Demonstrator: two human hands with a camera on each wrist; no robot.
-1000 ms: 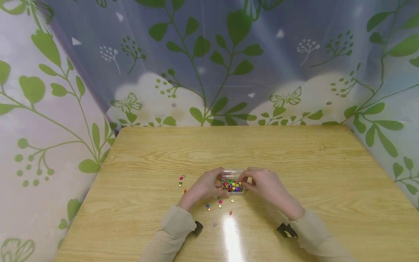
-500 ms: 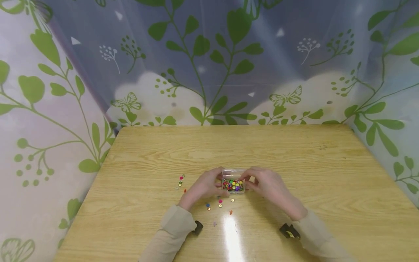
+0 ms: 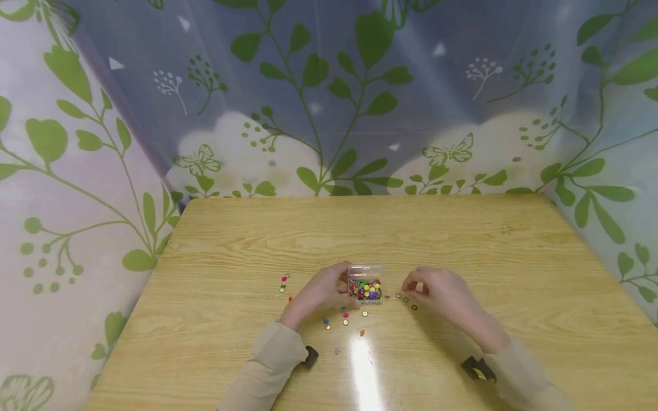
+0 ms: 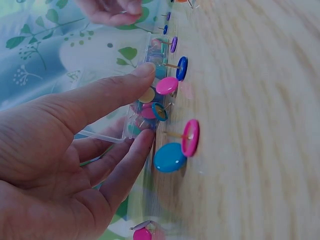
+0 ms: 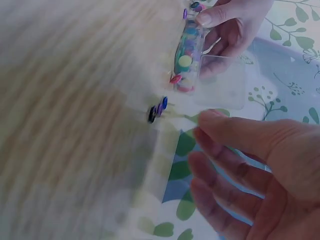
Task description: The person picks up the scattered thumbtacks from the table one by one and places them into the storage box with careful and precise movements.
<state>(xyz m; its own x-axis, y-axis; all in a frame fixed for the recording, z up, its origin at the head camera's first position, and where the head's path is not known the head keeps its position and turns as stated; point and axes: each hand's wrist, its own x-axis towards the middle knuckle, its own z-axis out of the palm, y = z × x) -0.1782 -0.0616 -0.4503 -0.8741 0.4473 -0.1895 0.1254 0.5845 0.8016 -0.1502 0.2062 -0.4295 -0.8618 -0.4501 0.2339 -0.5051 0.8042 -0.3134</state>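
Note:
A small clear plastic box (image 3: 370, 302) full of colourful thumbtacks (image 3: 367, 289) sits on the table, its lid (image 3: 366, 271) tipped back. My left hand (image 3: 320, 290) grips the box from the left, thumb along the near side; in the left wrist view the thumb and fingers (image 4: 127, 170) span its end. To the right of the box, my right hand (image 3: 439, 291) hovers near several loose dark-rimmed tacks (image 3: 406, 299). In the right wrist view its fingers (image 5: 215, 185) are loosely bent, with nothing visible between thumb and fingertips. A red tack (image 5: 175, 79) lies by the box's end.
More loose thumbtacks lie in front of the box, among them a pink one (image 3: 346, 315) and an orange one (image 3: 362, 333). Another short row of tacks (image 3: 283, 285) lies left of the left hand. A patterned curtain (image 3: 329, 114) hangs behind the wooden table (image 3: 247, 228).
My right hand has drawn away from the box to the right, uncovering the red tack and the dark-rimmed tacks there. The left hand and the box stay in place.

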